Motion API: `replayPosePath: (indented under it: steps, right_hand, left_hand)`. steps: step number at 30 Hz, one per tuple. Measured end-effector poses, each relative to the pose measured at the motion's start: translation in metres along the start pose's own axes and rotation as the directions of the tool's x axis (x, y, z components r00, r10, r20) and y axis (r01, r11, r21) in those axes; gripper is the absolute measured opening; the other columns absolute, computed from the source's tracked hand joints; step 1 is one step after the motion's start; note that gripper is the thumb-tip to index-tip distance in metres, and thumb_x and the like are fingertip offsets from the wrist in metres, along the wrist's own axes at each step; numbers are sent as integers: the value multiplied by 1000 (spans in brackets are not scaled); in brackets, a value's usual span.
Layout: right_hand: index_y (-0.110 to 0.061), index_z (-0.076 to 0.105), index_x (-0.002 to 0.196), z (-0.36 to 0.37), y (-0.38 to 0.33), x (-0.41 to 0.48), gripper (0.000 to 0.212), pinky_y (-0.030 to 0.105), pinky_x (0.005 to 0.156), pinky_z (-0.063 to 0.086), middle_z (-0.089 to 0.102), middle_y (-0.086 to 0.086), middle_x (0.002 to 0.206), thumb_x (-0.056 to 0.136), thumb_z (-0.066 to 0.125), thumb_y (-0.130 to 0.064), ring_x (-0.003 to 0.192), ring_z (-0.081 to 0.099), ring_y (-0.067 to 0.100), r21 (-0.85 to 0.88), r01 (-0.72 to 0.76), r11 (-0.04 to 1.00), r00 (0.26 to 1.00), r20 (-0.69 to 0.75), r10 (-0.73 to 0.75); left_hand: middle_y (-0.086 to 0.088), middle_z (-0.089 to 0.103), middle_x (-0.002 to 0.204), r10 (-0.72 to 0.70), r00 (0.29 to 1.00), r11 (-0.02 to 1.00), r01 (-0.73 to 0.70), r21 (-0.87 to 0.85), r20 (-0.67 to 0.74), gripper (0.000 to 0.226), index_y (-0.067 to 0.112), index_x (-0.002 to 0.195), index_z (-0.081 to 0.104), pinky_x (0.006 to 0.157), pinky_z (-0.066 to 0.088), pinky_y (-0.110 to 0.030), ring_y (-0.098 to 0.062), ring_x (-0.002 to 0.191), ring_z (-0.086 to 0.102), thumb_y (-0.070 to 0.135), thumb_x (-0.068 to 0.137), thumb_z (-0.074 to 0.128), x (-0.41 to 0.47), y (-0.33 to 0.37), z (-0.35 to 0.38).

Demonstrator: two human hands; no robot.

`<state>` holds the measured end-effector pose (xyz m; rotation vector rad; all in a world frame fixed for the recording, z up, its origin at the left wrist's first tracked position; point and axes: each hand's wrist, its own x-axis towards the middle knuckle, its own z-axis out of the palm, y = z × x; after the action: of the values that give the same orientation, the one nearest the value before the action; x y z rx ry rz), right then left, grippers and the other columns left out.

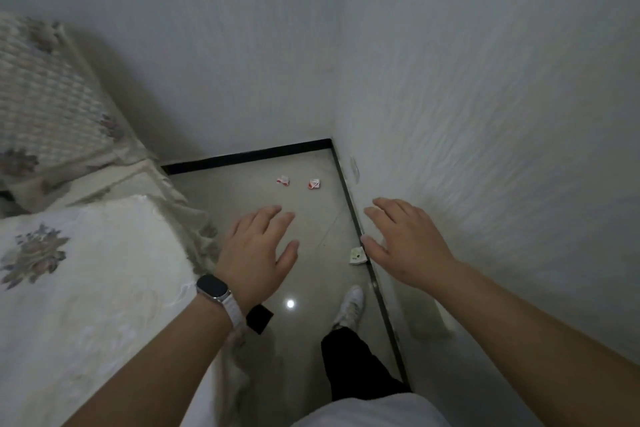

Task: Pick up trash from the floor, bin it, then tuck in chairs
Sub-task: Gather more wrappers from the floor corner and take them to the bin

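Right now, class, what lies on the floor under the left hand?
Only a black object peeks out beneath the wrist of the left hand; the arm covers part of it. The floor directly below the palm is hidden.

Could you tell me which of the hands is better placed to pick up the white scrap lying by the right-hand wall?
Probably the right hand: its thumb shows just beside the white scrap, and it is open. The left hand hovers open further left, nearer the bed.
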<state>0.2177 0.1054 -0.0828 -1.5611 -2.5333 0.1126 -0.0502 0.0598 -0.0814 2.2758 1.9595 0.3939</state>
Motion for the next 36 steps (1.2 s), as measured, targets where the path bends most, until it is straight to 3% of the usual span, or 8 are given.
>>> replayPosePath:
  steps: [8,13,17,25,29,36]
  right_hand:
    - [-12,59,126,37,61,169,55,42,96,44,57,8,131,88,40,-48,118,53,27,90,-28,996,998,62,23]
    - [-12,57,129,50,93,232,56,43,97,42,56,10,133,89,40,-47,120,52,29,107,-80,991,991,114,68]
    - [-10,63,119,81,117,265,48,43,88,48,61,11,124,87,48,-41,110,58,29,65,-125,990,986,118,117]
    - [-8,61,120,223,173,324,48,43,86,48,60,12,124,88,48,-41,110,55,31,25,-129,991,981,151,124]
    - [-7,60,124,337,200,332,51,45,88,49,58,14,129,86,51,-40,114,55,32,47,-203,978,957,222,188]
    - [-7,54,131,544,238,312,58,42,92,45,55,12,133,87,49,-45,116,52,31,62,-231,971,900,392,189]
  left_hand:
    - [-4,59,132,-33,992,993,19,114,121,54,23,131,57,97,43,-44,-27,117,57,50,89,37,171,-44,24]
    - [-6,56,135,-6,994,998,-1,64,113,53,21,135,54,100,39,-44,-26,121,52,46,90,43,250,-65,45]
    - [-7,58,132,27,991,1000,-28,6,135,53,21,131,56,98,41,-46,-29,119,54,48,88,41,305,-92,88]
    - [-10,59,131,113,971,993,-108,-36,209,51,20,129,57,98,43,-48,-32,117,56,46,88,42,394,-161,254]
    - [-10,59,131,144,954,989,-127,-80,264,54,19,131,56,97,43,-48,-32,117,55,48,88,41,419,-192,371]
    - [-15,59,129,361,859,932,-345,-111,363,55,15,131,56,93,43,-49,-37,116,54,47,89,44,449,-234,569]
